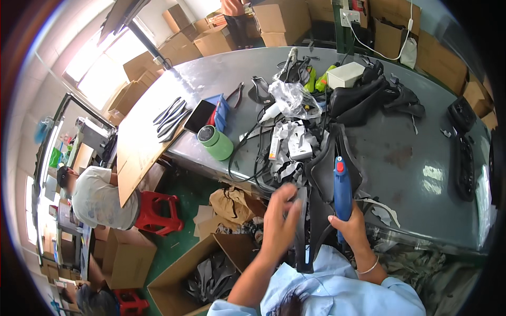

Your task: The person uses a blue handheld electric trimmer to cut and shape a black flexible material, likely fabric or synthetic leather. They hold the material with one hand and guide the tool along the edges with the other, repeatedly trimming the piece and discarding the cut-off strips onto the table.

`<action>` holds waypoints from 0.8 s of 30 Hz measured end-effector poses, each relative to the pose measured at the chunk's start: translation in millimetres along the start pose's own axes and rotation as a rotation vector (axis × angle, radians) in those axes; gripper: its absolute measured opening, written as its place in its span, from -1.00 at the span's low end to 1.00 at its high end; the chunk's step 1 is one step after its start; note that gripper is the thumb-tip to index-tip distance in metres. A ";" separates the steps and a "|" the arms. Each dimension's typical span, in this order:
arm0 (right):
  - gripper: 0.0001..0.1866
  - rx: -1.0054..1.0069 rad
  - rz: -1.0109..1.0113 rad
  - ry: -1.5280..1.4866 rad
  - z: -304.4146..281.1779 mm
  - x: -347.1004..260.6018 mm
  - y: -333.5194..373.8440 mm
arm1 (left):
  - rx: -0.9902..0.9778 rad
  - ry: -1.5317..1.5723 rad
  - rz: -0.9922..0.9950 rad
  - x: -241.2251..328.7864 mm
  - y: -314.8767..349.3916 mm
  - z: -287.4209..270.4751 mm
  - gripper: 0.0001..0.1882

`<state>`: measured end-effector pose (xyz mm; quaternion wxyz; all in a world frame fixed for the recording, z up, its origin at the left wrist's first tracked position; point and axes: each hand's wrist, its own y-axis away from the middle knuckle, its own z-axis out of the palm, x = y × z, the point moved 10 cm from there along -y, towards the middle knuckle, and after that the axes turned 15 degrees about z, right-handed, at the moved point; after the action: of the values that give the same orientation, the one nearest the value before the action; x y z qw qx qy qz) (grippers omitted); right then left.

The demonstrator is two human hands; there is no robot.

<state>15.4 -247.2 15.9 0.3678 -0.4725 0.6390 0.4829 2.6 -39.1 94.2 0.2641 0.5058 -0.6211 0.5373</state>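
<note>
Left hand (pixel 281 213) pinches the upper edge of a black molded panel (pixel 314 210), held upright at the table (pixel 411 158) edge. Right hand (pixel 349 221) is wrapped around a blue glue gun (pixel 342 189). Panel looks light, stiff, thin-edged; best gripped along the rim.

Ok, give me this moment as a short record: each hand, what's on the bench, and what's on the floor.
left hand: blurred, fingers on a long black moulded part
right hand: gripping a blue glue gun, tip pointing away from the person
bench: grey metal, with black parts, cables, a green cup, a white box
floor: open cardboard box of dark pieces, red stool
</note>
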 end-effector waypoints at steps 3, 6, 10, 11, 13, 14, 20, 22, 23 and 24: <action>-0.61 -0.003 -0.053 0.028 2.3 -4.2 8.8 | -0.081 -0.102 -0.216 -67.3 -28.2 25.5 -0.43; -0.56 -0.075 -0.003 0.079 5.4 -8.0 15.5 | -0.275 -0.108 -0.267 -94.9 -40.2 53.3 -0.60; -0.51 -0.062 -0.035 0.075 0.8 -0.4 20.8 | -0.114 0.110 -0.333 -125.5 -64.9 53.4 -0.68; -0.51 -0.075 -0.019 0.064 -1.1 1.5 22.3 | -0.101 0.117 -0.401 -103.4 -71.6 50.3 -0.67; -0.50 -0.094 0.009 0.042 -2.4 1.8 24.7 | -0.031 0.150 -0.371 -86.5 -76.3 42.4 -0.58; -0.50 -0.092 0.023 0.034 -3.7 0.6 25.3 | 0.017 0.123 -0.314 -83.7 -75.1 32.3 -0.56; -0.51 -0.129 0.028 -0.095 -11.8 -12.7 10.9 | -0.056 0.367 -0.337 -60.3 3.2 -8.5 -0.45; -0.52 -0.161 -0.024 -0.120 -3.1 -25.2 9.5 | -0.127 0.295 -0.389 -49.9 34.3 -10.3 -0.44; -0.52 -0.174 -0.002 -0.091 0.8 -24.8 9.6 | -0.115 0.267 -0.415 -43.9 44.0 -13.3 -0.51; -0.52 -0.188 0.020 -0.060 3.9 -22.8 9.0 | -0.054 0.365 -0.453 -48.8 52.9 -18.8 -0.55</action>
<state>13.2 -236.9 38.4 0.3359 -0.4838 0.5841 0.5584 -32.7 -9.4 35.8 0.4982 0.5191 -0.4486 0.5302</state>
